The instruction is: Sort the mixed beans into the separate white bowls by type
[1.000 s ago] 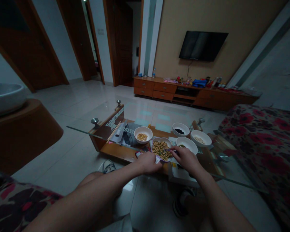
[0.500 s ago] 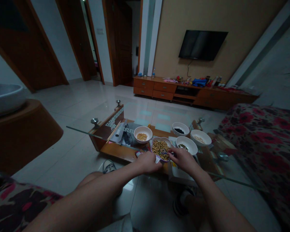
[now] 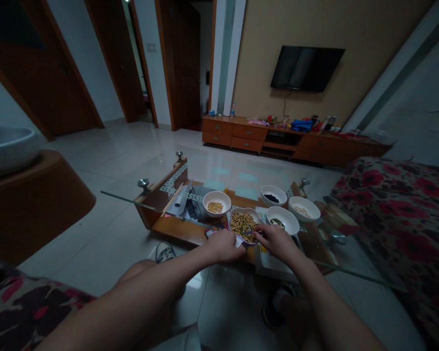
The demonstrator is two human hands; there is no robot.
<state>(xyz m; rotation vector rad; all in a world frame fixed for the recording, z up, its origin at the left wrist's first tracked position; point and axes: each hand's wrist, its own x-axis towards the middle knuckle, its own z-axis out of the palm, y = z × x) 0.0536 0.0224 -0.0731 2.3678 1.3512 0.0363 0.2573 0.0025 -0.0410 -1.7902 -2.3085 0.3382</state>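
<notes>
A bowl of mixed beans (image 3: 242, 225) stands at the near edge of a glass-topped coffee table (image 3: 139, 201). My left hand (image 3: 223, 246) is closed against the bowl's near left rim, holding it. My right hand (image 3: 278, 241) is closed in a pinch on a thin tool whose tip reaches into the mixed beans; the tool is too small to name. Around it stand white bowls: one with yellow beans (image 3: 216, 202), one with dark beans (image 3: 274, 195), one with pale beans (image 3: 304, 208) and one with a few green beans (image 3: 282, 219).
A flowered sofa (image 3: 398, 219) runs along the right. A brown stand with a grey basin (image 3: 7, 146) sits at the left. Papers lie on the table's lower wooden shelf (image 3: 185, 202). A TV (image 3: 306, 67) hangs above a low cabinet (image 3: 270, 139). My shoes rest under the table.
My right hand has shifted slightly left, from beside the green-bean bowl to over the mixed-bean bowl. My left hand has stayed on the rim.
</notes>
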